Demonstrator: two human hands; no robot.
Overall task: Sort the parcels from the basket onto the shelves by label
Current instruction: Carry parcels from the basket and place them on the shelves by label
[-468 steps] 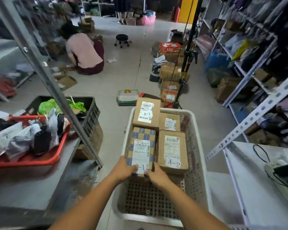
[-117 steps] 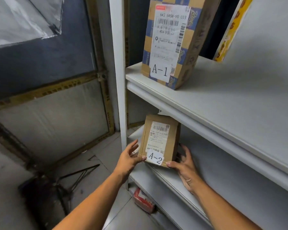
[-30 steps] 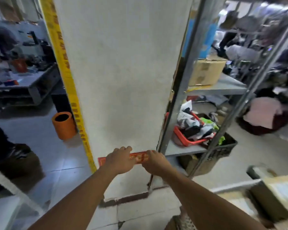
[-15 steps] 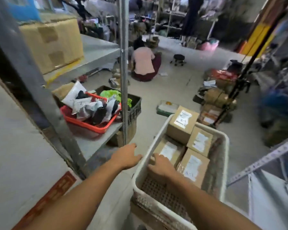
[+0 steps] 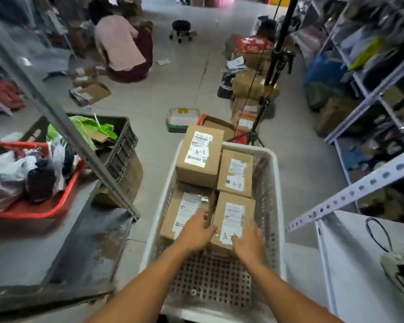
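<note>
Four parcels sit in the white basket [image 5: 273, 187] at the lower centre of the frame. Both hands reach into it for the near-right parcel [image 5: 233, 217], whose label begins with "A-" but is partly covered, so its number cannot be read. The left hand [image 5: 195, 233] lies at that parcel's left edge, fingers curled into the gap between it and the near-left parcel [image 5: 184, 213]. The right hand [image 5: 248, 241] rests on the parcel's near right corner with its fingers straight and slightly spread, thumb across the label; it does not look closed round the box yet.

Behind these, the A-1 parcel [image 5: 200, 157] stands highest at the far left of the basket, with the A-2 parcel [image 5: 236, 172] just beside it on the right.

The step in hand looks like the pick-up of the next parcel. The next move likely calls for a firm grip on both sides, a lift clear of the basket wall, a reading of the full label, then a carry to the matching shelf
</note>
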